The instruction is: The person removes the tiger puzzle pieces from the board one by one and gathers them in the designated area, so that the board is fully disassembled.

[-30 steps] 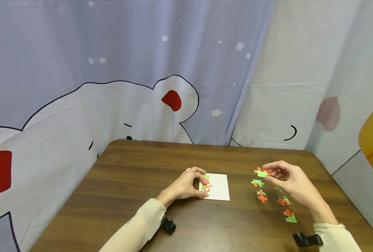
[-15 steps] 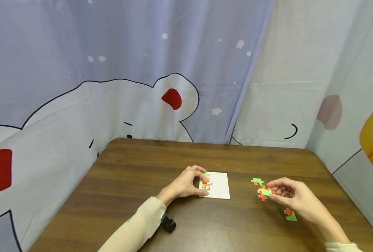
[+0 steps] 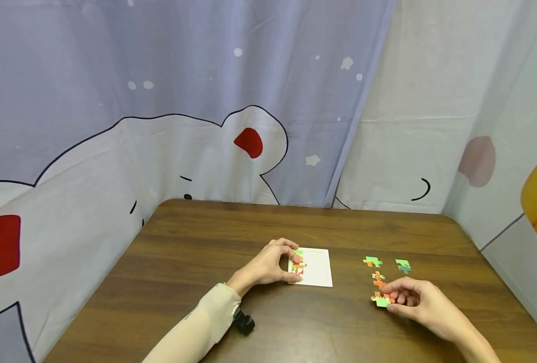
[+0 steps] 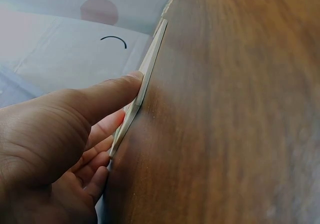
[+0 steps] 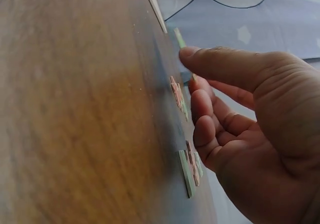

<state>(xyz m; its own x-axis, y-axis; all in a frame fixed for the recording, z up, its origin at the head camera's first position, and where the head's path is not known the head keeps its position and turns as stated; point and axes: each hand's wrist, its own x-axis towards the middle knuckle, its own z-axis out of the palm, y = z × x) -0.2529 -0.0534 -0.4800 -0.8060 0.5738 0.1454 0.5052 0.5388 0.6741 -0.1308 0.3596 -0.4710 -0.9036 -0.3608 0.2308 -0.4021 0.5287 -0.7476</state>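
In the head view my left hand (image 3: 268,264) holds a square white puzzle tray (image 3: 319,267) flat on the table, thumb and fingers spanning its left side. Green and orange puzzle pieces (image 3: 298,268) fill the tray's left strip, partly under those fingers. The left wrist view shows the thumb on the rim of the tray (image 4: 150,74). Off to the right, my right hand (image 3: 424,305) pinches a green and orange jigsaw piece (image 3: 381,302) between thumb and fingertips. Seen from the right wrist, that jigsaw piece (image 5: 179,36) stands clear of the tabletop.
Loose pieces lie beyond the right hand: a green-orange one (image 3: 372,261), a green-teal one (image 3: 403,265) and an orange one (image 3: 379,279). More pieces (image 5: 179,98) show below the fingers in the right wrist view. A brown wooden table (image 3: 232,227) backs onto a printed curtain (image 3: 195,70).
My right hand has carried the jigsaw piece from the far side of the loose pieces toward the near side. The left hand and tray have stayed in place.
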